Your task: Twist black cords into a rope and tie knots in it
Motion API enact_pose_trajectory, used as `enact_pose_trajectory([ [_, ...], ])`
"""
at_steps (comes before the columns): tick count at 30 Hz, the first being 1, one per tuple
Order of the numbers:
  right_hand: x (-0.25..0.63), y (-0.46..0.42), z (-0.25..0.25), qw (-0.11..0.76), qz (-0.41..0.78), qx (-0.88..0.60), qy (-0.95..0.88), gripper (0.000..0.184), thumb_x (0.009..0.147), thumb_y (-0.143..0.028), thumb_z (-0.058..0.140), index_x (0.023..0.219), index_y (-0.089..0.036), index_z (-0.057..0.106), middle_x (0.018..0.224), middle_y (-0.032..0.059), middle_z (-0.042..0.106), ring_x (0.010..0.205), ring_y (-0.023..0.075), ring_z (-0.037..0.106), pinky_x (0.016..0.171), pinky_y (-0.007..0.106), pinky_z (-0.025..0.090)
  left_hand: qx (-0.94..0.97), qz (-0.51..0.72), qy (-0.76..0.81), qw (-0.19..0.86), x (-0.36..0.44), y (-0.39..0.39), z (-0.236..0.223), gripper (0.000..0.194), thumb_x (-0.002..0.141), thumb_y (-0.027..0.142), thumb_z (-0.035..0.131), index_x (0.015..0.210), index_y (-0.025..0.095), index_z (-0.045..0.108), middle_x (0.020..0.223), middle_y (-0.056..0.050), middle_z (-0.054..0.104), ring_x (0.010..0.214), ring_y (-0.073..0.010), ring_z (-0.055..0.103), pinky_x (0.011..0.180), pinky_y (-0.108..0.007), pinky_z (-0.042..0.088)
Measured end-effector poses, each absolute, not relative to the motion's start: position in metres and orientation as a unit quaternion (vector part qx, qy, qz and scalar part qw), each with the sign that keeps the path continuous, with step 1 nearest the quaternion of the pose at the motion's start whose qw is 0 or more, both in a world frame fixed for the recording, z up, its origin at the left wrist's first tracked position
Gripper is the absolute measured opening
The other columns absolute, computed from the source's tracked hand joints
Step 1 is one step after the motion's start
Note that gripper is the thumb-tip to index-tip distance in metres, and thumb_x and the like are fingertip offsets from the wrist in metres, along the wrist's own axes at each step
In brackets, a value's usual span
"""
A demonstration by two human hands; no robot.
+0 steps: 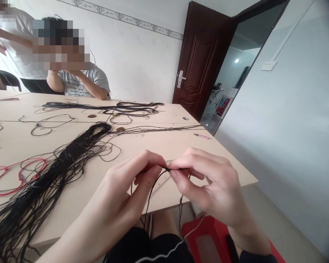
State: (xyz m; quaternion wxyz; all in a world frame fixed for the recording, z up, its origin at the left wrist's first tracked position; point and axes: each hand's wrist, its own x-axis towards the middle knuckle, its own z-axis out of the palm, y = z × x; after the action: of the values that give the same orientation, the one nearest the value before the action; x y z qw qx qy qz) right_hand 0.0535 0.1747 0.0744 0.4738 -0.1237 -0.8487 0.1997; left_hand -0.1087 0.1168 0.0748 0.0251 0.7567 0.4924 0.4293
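Both my hands pinch one thin black cord (150,193) above the front edge of the table. My left hand (137,186) has thumb and forefinger closed on it. Just to the right, my right hand (208,182) grips the same cord, its fingertips nearly touching the left ones. A small dark knot (167,169) shows in the gap between the fingertips. Loose ends of cord hang below both hands towards my lap. Under the hands, a clear ruler (160,179) lies on the table, partly covered by them.
A thick bundle of black cords (68,153) lies along the left of the table (230,164). Red cord (19,175) loops beside it. Farther back are more black cords (98,107) and a pink pen (201,136). Two people are across the table; a red stool (205,241) stands below right.
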Motion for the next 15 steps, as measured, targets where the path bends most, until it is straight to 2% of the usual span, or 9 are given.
enact_pose_trajectory([
  [4,0.0521,0.1712,0.0724,0.479,0.158,-0.12,-0.855,0.008,0.079,-0.006,0.057,0.085,-0.008,0.062,0.073,-0.0013,0.052,0.062,0.0032,0.044,0.059,0.013,0.042,0.764,0.411,0.493,0.058,-0.1106,0.114,0.0778,0.01,0.088,0.019,0.04,0.084,0.023,0.048,0.074,0.006,0.053,0.066,-0.0035,0.051,0.058,-0.008,0.042],
  [7,0.0507,0.1686,0.071,0.486,0.139,-0.116,-0.855,0.009,0.079,-0.006,0.058,0.087,-0.007,0.062,0.076,0.0002,0.053,0.067,0.0041,0.047,0.065,0.013,0.044,0.767,0.41,0.487,0.079,-0.1119,0.1124,0.0797,0.008,0.089,0.021,0.038,0.086,0.023,0.046,0.074,0.006,0.054,0.066,-0.0047,0.053,0.056,-0.009,0.043],
  [12,0.0516,0.1682,0.0693,0.49,0.135,-0.11,-0.854,0.01,0.079,-0.007,0.059,0.087,-0.008,0.063,0.078,0.0015,0.055,0.07,0.0052,0.051,0.067,0.014,0.045,0.779,0.418,0.464,0.048,-0.1135,0.1134,0.0775,0.01,0.088,0.018,0.038,0.087,0.024,0.046,0.066,0.008,0.052,0.057,-0.0033,0.05,0.051,-0.007,0.041],
  [15,0.0547,0.1695,0.0707,0.481,0.134,-0.095,-0.861,0.01,0.079,-0.008,0.059,0.088,-0.008,0.062,0.078,0.0015,0.055,0.07,0.0053,0.051,0.065,0.013,0.045,0.786,0.417,0.456,0.019,-0.114,0.1156,0.0745,0.011,0.086,0.015,0.042,0.088,0.024,0.048,0.072,0.007,0.055,0.062,-0.0031,0.051,0.056,-0.007,0.041],
])
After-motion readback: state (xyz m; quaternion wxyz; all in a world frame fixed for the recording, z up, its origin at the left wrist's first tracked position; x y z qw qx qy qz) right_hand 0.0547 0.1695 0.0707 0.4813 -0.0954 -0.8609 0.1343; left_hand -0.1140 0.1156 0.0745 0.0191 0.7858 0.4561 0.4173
